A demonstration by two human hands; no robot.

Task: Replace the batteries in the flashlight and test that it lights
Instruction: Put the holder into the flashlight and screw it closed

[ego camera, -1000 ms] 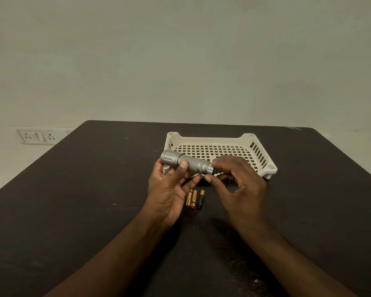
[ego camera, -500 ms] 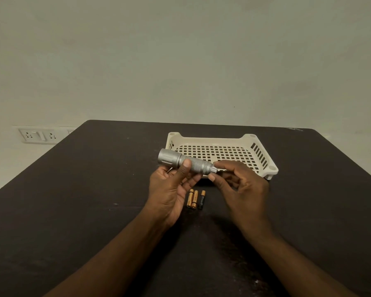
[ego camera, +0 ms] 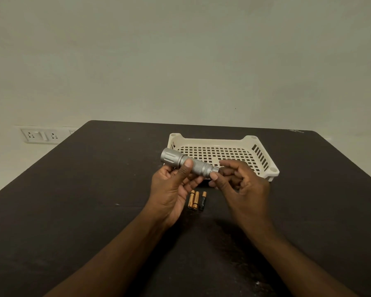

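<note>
Fingers of our left hand (ego camera: 171, 189) grip the flashlight (ego camera: 189, 163) above the near table; our right hand (ego camera: 238, 185) pinches its tail cap (ego camera: 215, 169). We advise steady barrel, straight unscrewing.

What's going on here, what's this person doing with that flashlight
A person is working on a silver flashlight, held above a dark table. The left hand grips its barrel, with the thumb across the knurled part. The right hand pinches the tail cap at the flashlight's rear end, as if to twist it. Whether the cap is loose is unclear. Three small batteries lie side by side on the table below the hands, and a cream plastic basket sits just behind them.
</note>
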